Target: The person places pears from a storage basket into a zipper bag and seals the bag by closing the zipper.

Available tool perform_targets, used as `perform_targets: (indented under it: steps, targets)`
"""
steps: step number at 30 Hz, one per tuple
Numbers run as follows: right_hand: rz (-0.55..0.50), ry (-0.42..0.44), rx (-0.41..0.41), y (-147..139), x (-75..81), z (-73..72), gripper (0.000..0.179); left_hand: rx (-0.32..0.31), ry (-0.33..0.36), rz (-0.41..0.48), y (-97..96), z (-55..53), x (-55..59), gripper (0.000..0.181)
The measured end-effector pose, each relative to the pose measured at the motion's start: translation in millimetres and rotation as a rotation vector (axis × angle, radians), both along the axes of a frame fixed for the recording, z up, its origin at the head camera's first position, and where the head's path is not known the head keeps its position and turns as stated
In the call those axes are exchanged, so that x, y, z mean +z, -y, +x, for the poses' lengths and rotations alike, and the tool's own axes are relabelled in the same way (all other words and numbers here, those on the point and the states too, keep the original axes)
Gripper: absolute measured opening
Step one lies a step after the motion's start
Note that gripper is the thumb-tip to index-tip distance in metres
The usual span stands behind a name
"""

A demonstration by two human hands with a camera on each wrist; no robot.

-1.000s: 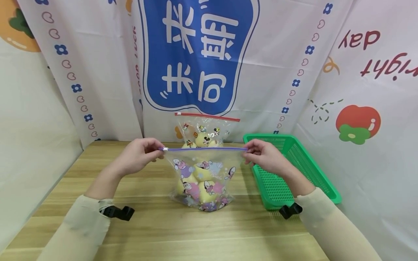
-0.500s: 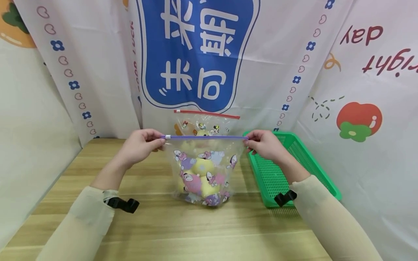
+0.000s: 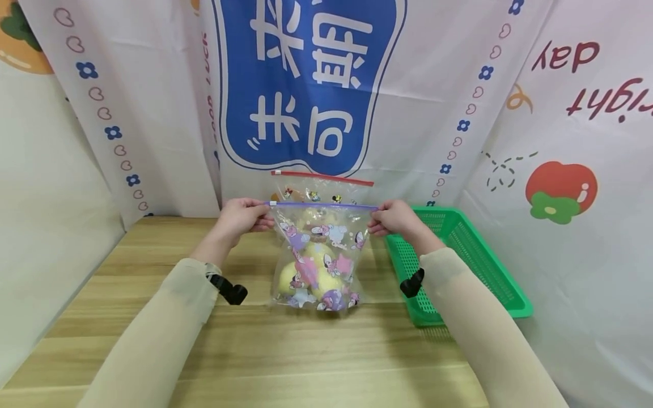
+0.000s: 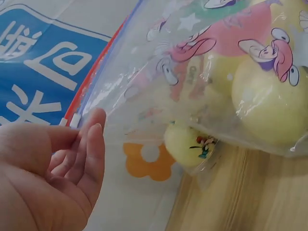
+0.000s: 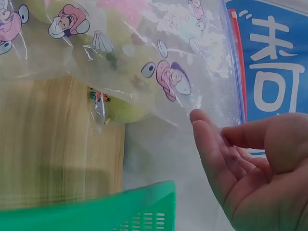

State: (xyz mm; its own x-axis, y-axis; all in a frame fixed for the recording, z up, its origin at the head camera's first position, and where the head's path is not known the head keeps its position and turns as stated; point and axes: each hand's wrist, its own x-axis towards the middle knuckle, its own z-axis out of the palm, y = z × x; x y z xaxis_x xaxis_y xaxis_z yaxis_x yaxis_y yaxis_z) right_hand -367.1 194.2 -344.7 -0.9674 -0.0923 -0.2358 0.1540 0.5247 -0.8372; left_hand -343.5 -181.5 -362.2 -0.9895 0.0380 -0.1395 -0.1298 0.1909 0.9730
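Note:
A clear zip bag (image 3: 318, 266) printed with pink and purple cartoon figures hangs upright in front of me, its purple zip strip (image 3: 326, 205) stretched level. Several round, pale-yellow fruits (image 4: 267, 103) fill its lower part. My left hand (image 3: 246, 216) pinches the top left corner, by the white slider (image 3: 273, 203). At the opposite corner my right hand (image 3: 395, 219) pinches the bag's edge between thumb and fingers, as the right wrist view also shows. Close behind stands a second zip bag (image 3: 322, 187) with a red strip, mostly hidden; yellow fruit shows in it too.
A green plastic basket (image 3: 471, 260) stands on the right of the wooden table (image 3: 306, 362), close by my right forearm. Behind the table hangs a white printed cloth (image 3: 408, 124) with a big blue sign pattern. More cloth walls close off both sides.
Both hands have raised the purple-strip bag and moved it away from me, closer to the red-strip bag. The hands have drawn slightly together, and the basket has stayed put.

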Motion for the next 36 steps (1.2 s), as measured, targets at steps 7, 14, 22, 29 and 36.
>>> perform_targets:
  steps: [7,14,22,29,36]
  targets:
    - [-0.029,0.016,-0.056,11,-10.8,-14.5,0.030,0.121,-0.014,0.051,-11.0,-8.6,-5.7,0.039]
    - [-0.045,0.013,-0.088,16,-17.5,-16.4,0.035,0.160,-0.043,0.063,-15.2,-14.4,-12.3,0.035]
    - [-0.009,0.009,-0.083,15,-16.9,-15.7,0.037,0.154,-0.009,0.035,-14.5,-14.6,-13.3,0.040]
    - [0.035,0.008,-0.039,10,-17.0,-13.2,0.046,0.110,0.003,-0.073,-7.8,-9.9,-17.2,0.040]
    - [0.091,-0.024,-0.032,5,-12.0,4.0,0.049,0.066,-0.036,-0.157,3.4,0.6,-22.2,0.046]
